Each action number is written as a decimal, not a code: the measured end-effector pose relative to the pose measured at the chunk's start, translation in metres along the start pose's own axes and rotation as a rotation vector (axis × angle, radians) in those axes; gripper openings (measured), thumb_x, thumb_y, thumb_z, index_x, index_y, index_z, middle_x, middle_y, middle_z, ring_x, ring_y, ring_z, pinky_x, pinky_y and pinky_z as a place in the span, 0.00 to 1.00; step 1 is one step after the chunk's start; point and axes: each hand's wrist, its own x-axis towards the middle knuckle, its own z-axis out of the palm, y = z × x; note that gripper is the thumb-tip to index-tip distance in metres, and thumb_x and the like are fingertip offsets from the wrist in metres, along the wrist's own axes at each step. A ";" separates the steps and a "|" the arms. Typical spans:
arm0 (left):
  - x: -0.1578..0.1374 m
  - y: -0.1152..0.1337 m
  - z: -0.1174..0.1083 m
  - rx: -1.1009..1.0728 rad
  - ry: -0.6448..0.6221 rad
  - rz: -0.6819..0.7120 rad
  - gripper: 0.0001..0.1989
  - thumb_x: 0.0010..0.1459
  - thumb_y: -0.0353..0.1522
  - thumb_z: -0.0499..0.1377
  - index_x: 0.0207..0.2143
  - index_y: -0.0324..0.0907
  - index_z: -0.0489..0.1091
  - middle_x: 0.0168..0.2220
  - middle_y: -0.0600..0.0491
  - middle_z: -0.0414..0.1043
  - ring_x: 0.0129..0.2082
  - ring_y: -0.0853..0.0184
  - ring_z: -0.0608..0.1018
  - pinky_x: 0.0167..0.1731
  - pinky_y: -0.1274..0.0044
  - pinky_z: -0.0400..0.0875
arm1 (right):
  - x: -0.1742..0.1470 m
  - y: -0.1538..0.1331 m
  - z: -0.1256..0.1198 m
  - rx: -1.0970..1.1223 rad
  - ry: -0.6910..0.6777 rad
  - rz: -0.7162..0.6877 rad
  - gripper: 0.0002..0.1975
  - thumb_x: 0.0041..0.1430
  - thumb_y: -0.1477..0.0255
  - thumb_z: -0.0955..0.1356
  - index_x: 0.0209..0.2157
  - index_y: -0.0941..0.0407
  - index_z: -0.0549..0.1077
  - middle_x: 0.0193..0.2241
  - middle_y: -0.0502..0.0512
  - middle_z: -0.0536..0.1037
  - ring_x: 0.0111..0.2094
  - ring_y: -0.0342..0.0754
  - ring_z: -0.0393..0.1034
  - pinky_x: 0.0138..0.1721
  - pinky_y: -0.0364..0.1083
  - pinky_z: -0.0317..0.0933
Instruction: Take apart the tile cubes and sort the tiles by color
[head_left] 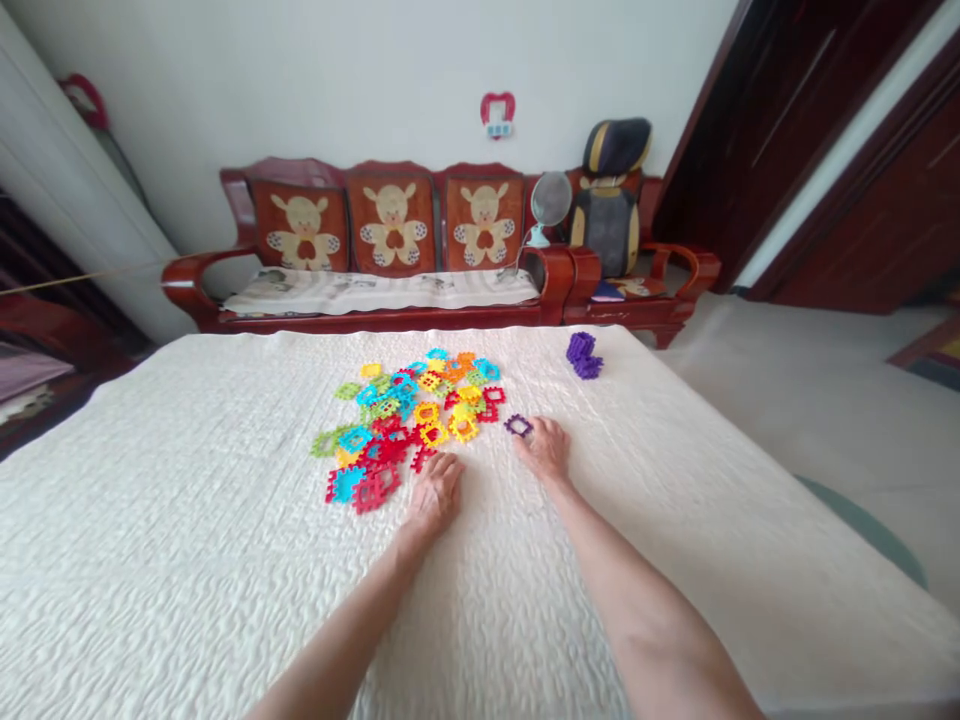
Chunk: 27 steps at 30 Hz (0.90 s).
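Note:
My right hand [547, 448] grips a purple square frame-shaped building piece [518, 425] by its right edge, just above the white quilted cover. To the left, my left hand [439, 488] rests at the near edge of a loose heap of toothed plastic pieces, its fingers curled; whatever they may hold is hidden. Closest to it lie red pieces [390, 440], with yellow pieces [463, 428], blue pieces [348, 484] and green pieces [327, 443] mixed in. A separate stack of purple pieces [583, 356] sits near the far right of the table.
The white quilted cover [187, 560] spreads over the whole table. Beyond its far edge stands a red wooden sofa [551, 285] with bear-patterned cushions [392, 222], a small fan [550, 205] and a massage cushion [606, 225]. A greenish round object [862, 525] shows beside the right edge.

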 end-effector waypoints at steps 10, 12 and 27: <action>-0.002 0.001 0.010 0.150 -0.005 -0.052 0.16 0.62 0.26 0.49 0.47 0.42 0.73 0.54 0.43 0.72 0.60 0.54 0.68 0.57 0.58 0.64 | -0.001 0.000 0.004 -0.022 0.005 -0.025 0.20 0.57 0.65 0.68 0.51 0.55 0.73 0.54 0.60 0.74 0.56 0.56 0.61 0.55 0.52 0.51; -0.002 0.002 0.011 0.164 0.002 -0.072 0.16 0.63 0.26 0.50 0.48 0.42 0.73 0.56 0.43 0.71 0.61 0.53 0.67 0.58 0.58 0.64 | -0.001 0.000 0.004 -0.027 0.002 -0.044 0.21 0.57 0.65 0.68 0.52 0.55 0.73 0.54 0.59 0.73 0.57 0.56 0.61 0.55 0.52 0.51; -0.001 -0.003 0.025 0.101 0.095 -0.129 0.19 0.63 0.27 0.49 0.55 0.40 0.68 0.57 0.40 0.69 0.62 0.53 0.68 0.58 0.57 0.66 | 0.000 0.005 0.011 0.004 0.009 -0.243 0.18 0.57 0.67 0.69 0.49 0.55 0.74 0.50 0.58 0.75 0.54 0.54 0.66 0.55 0.50 0.55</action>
